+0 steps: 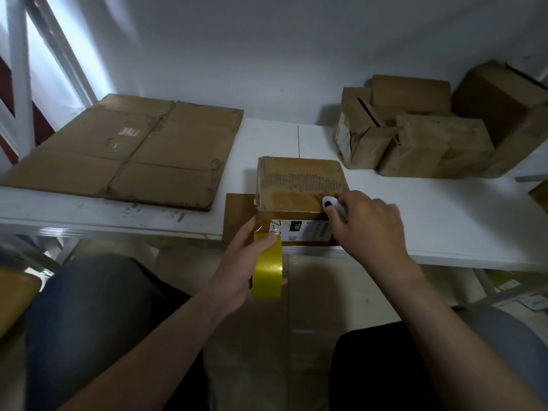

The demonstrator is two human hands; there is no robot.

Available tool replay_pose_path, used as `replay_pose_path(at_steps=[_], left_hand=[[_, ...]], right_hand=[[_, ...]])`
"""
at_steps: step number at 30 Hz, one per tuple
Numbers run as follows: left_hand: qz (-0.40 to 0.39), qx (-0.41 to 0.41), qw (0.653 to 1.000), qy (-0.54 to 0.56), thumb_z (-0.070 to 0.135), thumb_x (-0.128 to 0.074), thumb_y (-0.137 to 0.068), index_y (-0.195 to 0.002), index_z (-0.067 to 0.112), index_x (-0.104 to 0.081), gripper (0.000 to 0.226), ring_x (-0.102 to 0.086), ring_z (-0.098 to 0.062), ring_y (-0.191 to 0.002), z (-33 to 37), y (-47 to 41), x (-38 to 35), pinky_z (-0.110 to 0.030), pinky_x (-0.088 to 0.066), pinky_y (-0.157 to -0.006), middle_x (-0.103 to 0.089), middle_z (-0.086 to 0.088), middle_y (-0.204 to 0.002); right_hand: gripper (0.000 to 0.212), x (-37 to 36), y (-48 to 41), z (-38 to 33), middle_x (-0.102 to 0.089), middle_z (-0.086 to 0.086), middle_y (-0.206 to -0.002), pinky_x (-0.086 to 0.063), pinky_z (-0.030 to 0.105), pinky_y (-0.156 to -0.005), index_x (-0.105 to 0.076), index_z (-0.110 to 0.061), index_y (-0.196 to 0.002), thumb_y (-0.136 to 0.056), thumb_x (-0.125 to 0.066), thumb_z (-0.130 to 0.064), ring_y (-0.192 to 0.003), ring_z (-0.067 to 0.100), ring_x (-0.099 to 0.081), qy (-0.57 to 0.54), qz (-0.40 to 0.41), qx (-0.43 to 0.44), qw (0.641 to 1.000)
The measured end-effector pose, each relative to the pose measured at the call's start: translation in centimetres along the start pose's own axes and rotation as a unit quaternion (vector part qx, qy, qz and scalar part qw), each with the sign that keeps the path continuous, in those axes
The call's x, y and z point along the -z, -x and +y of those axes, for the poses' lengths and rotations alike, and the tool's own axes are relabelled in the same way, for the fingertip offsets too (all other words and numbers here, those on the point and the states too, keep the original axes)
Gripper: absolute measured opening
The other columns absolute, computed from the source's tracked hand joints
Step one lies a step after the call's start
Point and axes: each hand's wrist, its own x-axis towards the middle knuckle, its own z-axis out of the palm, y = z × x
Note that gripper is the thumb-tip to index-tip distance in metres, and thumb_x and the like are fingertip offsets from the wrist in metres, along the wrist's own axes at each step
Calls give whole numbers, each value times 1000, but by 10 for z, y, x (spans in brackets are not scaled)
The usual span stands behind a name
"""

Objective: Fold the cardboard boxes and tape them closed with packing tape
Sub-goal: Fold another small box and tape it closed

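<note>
Left hand (237,262): fingers curled round a yellow tape roll (267,271), held just below the worktop's near edge, a clear strip running up to the box. Right hand (370,229): grips a small white tool (330,204) at the box's near right top edge. Cardboard box (299,185): closed, at the near edge of the white worktop (444,226), mid-width, with a label (305,229) on its front face. Flattened cardboard (127,149): left end. Pile of folded boxes (430,134): far right corner.
</note>
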Motion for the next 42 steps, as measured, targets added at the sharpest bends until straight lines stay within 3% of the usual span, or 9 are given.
replay_pose_path(at_steps=[3, 6, 9, 17, 24, 28, 34, 38, 42], left_hand=[[23, 7, 1000, 0, 21, -73, -93, -140, 38, -54, 54, -74, -31, -99, -2, 1, 1, -61, -59, -81, -68, -4, -127], [68, -7, 997, -39, 26, -76, -90, -138, 33, -54, 53, -71, -25, -106, -4, -1, 0, -52, -58, -91, -67, -1, -124], [98, -19, 992, -76, 35, -74, -91, -130, 30, -55, 43, -66, -20, -107, -6, -2, 1, -48, -56, -95, -64, 0, -122], [79, -1, 986, -144, 51, -65, -94, -129, 33, -50, 42, -61, -22, -109, -7, -11, 8, -52, -54, -96, -58, 2, -119], [99, 75, 983, -136, 48, -63, -96, -114, 36, -66, 21, -66, -30, -105, -19, -10, 0, -54, -56, -92, -66, -5, -116], [101, 77, 986, -108, 43, -61, -99, -113, 32, -71, 21, -67, -28, -98, -16, -9, 0, -37, -58, -68, -66, -7, -115], [106, 75, 987, -98, 41, -59, -101, -101, 32, -76, 20, -67, -27, -95, -15, -10, 2, -34, -56, -61, -65, -5, -109], [113, 75, 987, -90, 42, -62, -99, -112, 31, -72, 20, -67, -29, -99, -17, -11, 2, -34, -55, -61, -66, -8, -116], [129, 69, 986, -78, 40, -63, -99, -120, 30, -68, 24, -69, -28, -98, -17, -13, 3, -35, -57, -63, -68, -8, -115]], right_hand=[[25, 3, -10, -16, -67, -2, -93, -38, 46, -92, -61, -28, -87, -98, -53, -49, -118, 31, -56, -59, 17, 101, 993], [9, -6, -20, -35, -60, -9, -122, -41, 50, -103, -56, -44, -93, -96, -54, -52, -133, 17, -46, -259, -148, 205, 932], [10, -25, -23, -40, -54, -7, -136, -38, 49, -108, -53, -47, -94, -96, -50, -57, -139, 14, -41, -214, -194, 252, 923], [22, -34, -25, -40, -50, -6, -137, -32, 32, -100, -61, -39, -100, -94, -50, -57, -130, 15, -45, -220, -169, 218, 936], [7, -36, -28, -42, -49, -8, -126, -39, 44, -107, -63, -38, -98, -94, -64, -44, -136, 12, -39, -243, -169, 201, 934], [14, -35, -32, -39, -49, -9, -134, -45, 48, -105, -68, -45, -102, -89, -72, -41, -136, 15, -43, -267, -189, 188, 926], [30, -29, -35, -36, -60, -8, -131, -47, 48, -101, -77, -43, -102, -80, -60, -55, -143, 10, -36, -178, -180, 283, 925], [19, -21, -32, -45, -66, -5, -123, -44, 41, -95, -79, -43, -99, -82, -72, -46, -142, 17, -38, -98, -158, 313, 931], [21, -21, -31, -61, -69, -5, -111, -38, 41, -93, -79, -36, -99, -87, -66, -48, -137, 22, -36, 35, -142, 340, 929]])
